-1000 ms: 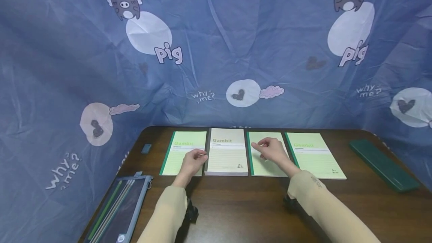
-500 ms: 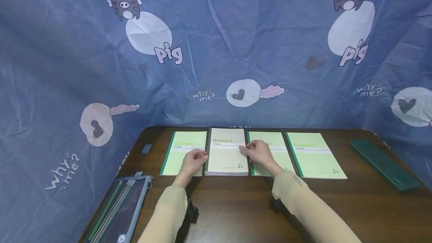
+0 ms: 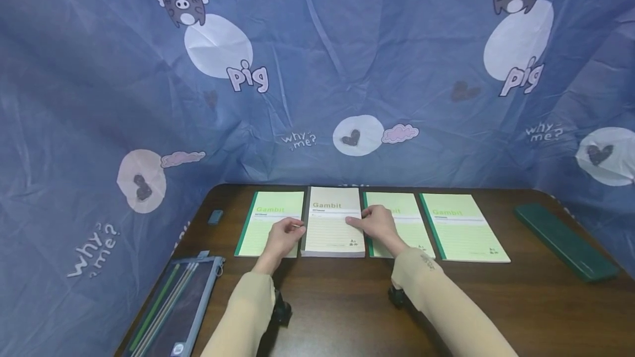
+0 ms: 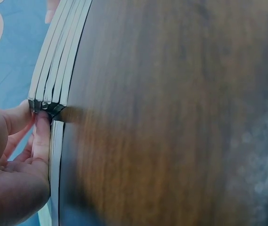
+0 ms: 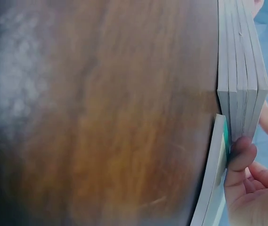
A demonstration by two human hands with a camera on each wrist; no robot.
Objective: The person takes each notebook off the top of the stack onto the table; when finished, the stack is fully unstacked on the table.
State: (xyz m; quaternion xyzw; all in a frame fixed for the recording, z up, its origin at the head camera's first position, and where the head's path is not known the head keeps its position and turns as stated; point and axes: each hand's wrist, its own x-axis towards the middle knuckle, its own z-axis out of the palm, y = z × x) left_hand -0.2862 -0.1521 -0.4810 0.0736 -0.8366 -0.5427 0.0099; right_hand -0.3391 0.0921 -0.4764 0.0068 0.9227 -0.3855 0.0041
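Now both hands — left hand (image 3: pixel 281 237), right hand (image 3: pixel 378 223) — on stacked notebooks (image 3: pixel 332 228)

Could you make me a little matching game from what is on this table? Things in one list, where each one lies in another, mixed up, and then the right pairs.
Things:
1. stack of notebooks
2. dark green case
3. pencil pouch
4. small blue eraser

Places:
A. far right of the table
B. near left corner, at the edge
C. between the left hand and the right hand
D. left side, beyond the pouch

Pairs: 1-C, 2-A, 3-B, 4-D
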